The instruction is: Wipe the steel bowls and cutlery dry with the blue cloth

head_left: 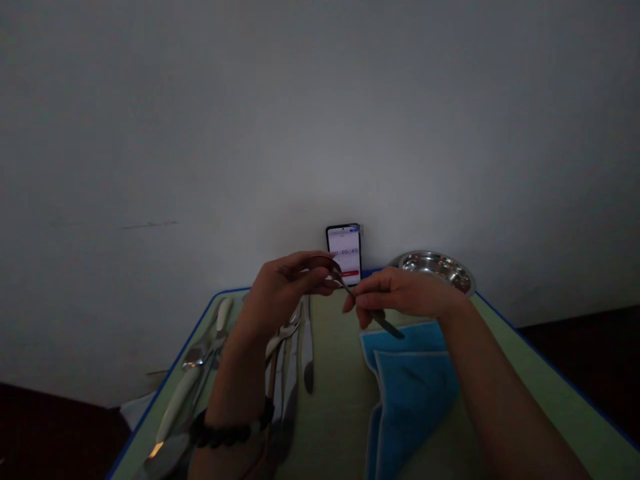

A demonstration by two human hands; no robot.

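Above the table, a metal spoon (387, 326) is held tilted, its bowl end up at the left and its handle sloping down to the right. My left hand (285, 287) is closed around the bowl, with fingers and thumb partly covering it. The handle is pinched between the fingers and thumb of my right hand (400, 293). Below the right hand lies a folded blue cloth (415, 393) with pale edging. Under and beside my left forearm are several knives, spoons and forks, including a table knife (307, 353); the forearm hides some of them.
A phone (353, 250) showing a running timer leans against the wall (320, 120) behind the hands. A shiny metal bowl (440, 267) stands at the table's back right. More cutlery with pale handles (180, 403) lies along the left side of the green table (335, 427), which has blue edging.
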